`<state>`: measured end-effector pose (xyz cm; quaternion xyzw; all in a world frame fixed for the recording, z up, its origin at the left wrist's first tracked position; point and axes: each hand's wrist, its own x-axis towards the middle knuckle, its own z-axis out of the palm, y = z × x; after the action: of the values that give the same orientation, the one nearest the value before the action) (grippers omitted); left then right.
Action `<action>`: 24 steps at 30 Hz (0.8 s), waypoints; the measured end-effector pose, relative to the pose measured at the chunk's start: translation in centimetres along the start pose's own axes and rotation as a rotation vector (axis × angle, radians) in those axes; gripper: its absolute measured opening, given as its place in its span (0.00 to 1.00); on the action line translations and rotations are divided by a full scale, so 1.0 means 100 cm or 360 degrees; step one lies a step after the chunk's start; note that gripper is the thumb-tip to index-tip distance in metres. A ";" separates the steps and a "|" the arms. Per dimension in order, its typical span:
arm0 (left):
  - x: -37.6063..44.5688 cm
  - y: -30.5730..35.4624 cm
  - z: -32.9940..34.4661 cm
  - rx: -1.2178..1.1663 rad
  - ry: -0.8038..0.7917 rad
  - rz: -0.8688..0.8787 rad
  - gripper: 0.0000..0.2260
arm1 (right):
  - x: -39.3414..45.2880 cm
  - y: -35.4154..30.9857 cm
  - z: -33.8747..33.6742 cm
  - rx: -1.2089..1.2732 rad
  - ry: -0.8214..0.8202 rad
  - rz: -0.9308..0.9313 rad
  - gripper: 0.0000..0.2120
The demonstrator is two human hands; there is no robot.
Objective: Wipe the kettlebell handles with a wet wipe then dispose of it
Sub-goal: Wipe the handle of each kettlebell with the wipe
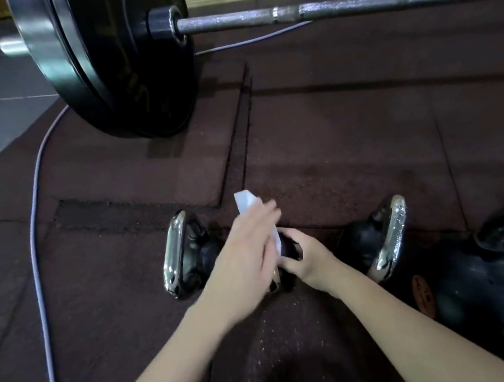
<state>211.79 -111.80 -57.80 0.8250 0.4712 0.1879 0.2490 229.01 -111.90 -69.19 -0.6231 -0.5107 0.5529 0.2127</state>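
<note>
Four kettlebells by my count, one mostly hidden under the hands. Left hand [242, 259] pinches the wet wipe [248, 204] against the middle kettlebell handle [276, 282], probably mid-rub, while the right hand [305, 257] curls around that bell's body to steady it.

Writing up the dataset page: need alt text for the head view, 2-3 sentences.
A person's left hand holds a white wet wipe against a kettlebell between both hands, while the right hand steadies it. Three more chrome-handled kettlebells sit on the dark rubber floor mat, one left and two right. A loaded barbell lies beyond.
</note>
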 end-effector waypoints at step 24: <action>0.048 0.025 -0.002 -0.0678 0.0126 -0.1271 0.31 | -0.011 -0.012 0.001 -0.0250 0.0067 -0.0062 0.30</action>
<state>215.71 -108.66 -55.81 0.5012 0.7125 0.2014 0.4479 228.62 -112.38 -67.70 -0.6391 -0.5601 0.4937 0.1846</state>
